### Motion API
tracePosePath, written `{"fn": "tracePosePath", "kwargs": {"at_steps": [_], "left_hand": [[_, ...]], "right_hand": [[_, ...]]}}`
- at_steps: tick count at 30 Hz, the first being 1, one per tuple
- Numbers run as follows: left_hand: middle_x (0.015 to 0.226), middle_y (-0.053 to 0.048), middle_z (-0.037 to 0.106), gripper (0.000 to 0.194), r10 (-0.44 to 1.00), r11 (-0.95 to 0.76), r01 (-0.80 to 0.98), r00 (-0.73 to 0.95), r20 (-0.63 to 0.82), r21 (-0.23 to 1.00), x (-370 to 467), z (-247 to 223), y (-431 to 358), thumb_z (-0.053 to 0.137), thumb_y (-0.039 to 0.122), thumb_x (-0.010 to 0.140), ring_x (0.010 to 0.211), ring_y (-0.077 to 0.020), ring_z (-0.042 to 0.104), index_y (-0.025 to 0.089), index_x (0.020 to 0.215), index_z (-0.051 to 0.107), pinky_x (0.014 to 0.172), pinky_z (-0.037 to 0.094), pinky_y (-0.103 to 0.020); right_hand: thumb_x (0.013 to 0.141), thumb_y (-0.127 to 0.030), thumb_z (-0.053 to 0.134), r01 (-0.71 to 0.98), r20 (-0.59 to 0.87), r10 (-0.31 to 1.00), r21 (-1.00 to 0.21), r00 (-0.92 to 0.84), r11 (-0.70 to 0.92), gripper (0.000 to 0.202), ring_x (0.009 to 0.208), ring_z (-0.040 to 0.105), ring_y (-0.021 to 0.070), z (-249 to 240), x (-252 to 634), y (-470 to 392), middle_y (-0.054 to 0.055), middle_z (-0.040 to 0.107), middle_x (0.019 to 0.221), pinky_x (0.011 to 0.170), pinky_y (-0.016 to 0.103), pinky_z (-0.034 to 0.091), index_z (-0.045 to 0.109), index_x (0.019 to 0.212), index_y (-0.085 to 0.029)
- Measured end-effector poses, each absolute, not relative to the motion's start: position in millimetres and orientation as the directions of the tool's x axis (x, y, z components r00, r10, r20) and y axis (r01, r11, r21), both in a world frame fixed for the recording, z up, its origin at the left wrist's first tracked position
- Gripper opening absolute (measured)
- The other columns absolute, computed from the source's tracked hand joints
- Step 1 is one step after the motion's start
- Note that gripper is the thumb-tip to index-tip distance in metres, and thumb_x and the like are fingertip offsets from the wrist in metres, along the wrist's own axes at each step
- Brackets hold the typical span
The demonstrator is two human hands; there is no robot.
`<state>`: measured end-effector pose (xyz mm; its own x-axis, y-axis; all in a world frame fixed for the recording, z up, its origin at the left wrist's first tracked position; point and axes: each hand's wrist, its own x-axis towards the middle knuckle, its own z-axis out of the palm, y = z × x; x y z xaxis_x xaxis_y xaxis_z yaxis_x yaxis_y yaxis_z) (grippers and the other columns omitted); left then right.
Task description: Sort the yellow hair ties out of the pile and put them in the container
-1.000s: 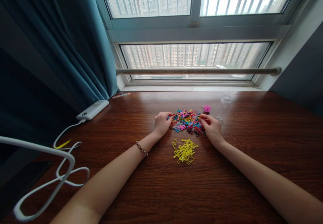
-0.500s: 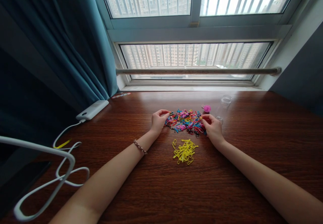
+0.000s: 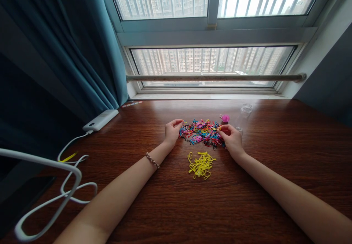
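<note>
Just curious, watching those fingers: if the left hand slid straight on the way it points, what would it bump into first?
Probably the mixed pile of coloured rubber bands: the left hand points at its near edge, almost touching.

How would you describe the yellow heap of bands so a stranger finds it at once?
On the wooden table under the window, look between the person's two forearms. The yellow heap lies nearer the person than the mixed-colour pile. It alone is one single colour.

We stretch both bare forearms forward, a braided bracelet (image 3: 153, 160) on our left wrist; our left hand (image 3: 172, 131) rests loosely curled with fingers extended, and our right hand (image 3: 232, 136) pinches thumb and forefinger together
</note>
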<state>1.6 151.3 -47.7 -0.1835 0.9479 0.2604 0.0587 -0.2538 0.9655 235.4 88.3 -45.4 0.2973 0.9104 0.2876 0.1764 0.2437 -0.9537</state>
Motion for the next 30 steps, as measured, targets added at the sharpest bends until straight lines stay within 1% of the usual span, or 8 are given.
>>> {"fn": "tracePosePath", "kwargs": {"at_steps": [3, 6, 14, 20, 26, 30], "left_hand": [[0.075, -0.007, 0.068, 0.027, 0.945, -0.269, 0.051, -0.180, 0.274, 0.962, 2, -47, 151, 0.066, 0.037, 0.064, 0.067, -0.0150, 0.060, 0.013, 0.076, 0.067, 0.064, 0.047, -0.026], [0.077, -0.008, 0.068, 0.026, 0.940, -0.290, 0.057, -0.174, 0.295, 0.955, 2, -46, 150, 0.062, 0.037, 0.067, 0.068, -0.0148, 0.060, 0.013, 0.075, 0.066, 0.065, 0.047, -0.026], [0.078, -0.007, 0.068, 0.024, 0.930, -0.317, 0.093, -0.166, 0.329, 0.944, 3, -46, 149, 0.060, 0.037, 0.070, 0.071, -0.0153, 0.061, 0.014, 0.075, 0.064, 0.066, 0.047, -0.026], [0.079, -0.007, 0.067, 0.022, 0.920, -0.328, 0.199, -0.155, 0.360, 0.924, 2, -45, 147, 0.060, 0.036, 0.070, 0.075, -0.0165, 0.060, 0.016, 0.077, 0.065, 0.069, 0.045, -0.027], [0.079, -0.005, 0.067, 0.020, 0.898, -0.369, 0.307, -0.123, 0.421, 0.877, 6, -39, 140, 0.059, 0.035, 0.072, 0.077, -0.0169, 0.059, 0.017, 0.076, 0.066, 0.072, 0.043, -0.028], [0.078, -0.005, 0.067, 0.018, 0.895, -0.379, 0.331, -0.108, 0.433, 0.864, 7, -35, 136, 0.058, 0.034, 0.072, 0.076, -0.0168, 0.059, 0.018, 0.075, 0.066, 0.073, 0.042, -0.027]], "right_hand": [[0.065, -0.039, 0.067, 0.192, 0.302, 0.904, -0.948, 0.301, 0.253, 0.028, 0.070, 0.061, 0.0176, -45, 235, 88, 0.005, 0.065, 0.077, 0.066, 0.031, 0.048, 0.059, 0.078, -0.016], [0.066, -0.042, 0.065, 0.192, 0.305, 0.905, -0.947, 0.296, 0.256, 0.029, 0.067, 0.060, 0.0169, -43, 235, 87, 0.004, 0.064, 0.074, 0.064, 0.030, 0.047, 0.059, 0.078, -0.016], [0.067, -0.047, 0.063, 0.212, 0.313, 0.902, -0.943, 0.298, 0.257, 0.033, 0.066, 0.059, 0.0171, -43, 235, 86, 0.005, 0.064, 0.073, 0.062, 0.029, 0.047, 0.059, 0.079, -0.016], [0.067, -0.050, 0.061, 0.178, 0.312, 0.906, -0.946, 0.285, 0.270, 0.035, 0.064, 0.059, 0.0171, -40, 235, 85, 0.004, 0.062, 0.068, 0.059, 0.028, 0.045, 0.057, 0.077, -0.016], [0.070, -0.051, 0.058, 0.216, 0.338, 0.890, -0.935, 0.305, 0.281, 0.035, 0.060, 0.055, 0.0151, -41, 235, 85, 0.003, 0.061, 0.066, 0.056, 0.026, 0.043, 0.057, 0.077, -0.016], [0.071, -0.049, 0.058, 0.246, 0.352, 0.883, -0.927, 0.310, 0.283, 0.034, 0.059, 0.054, 0.0150, -41, 235, 85, 0.003, 0.061, 0.066, 0.055, 0.025, 0.042, 0.059, 0.077, -0.016]]}}
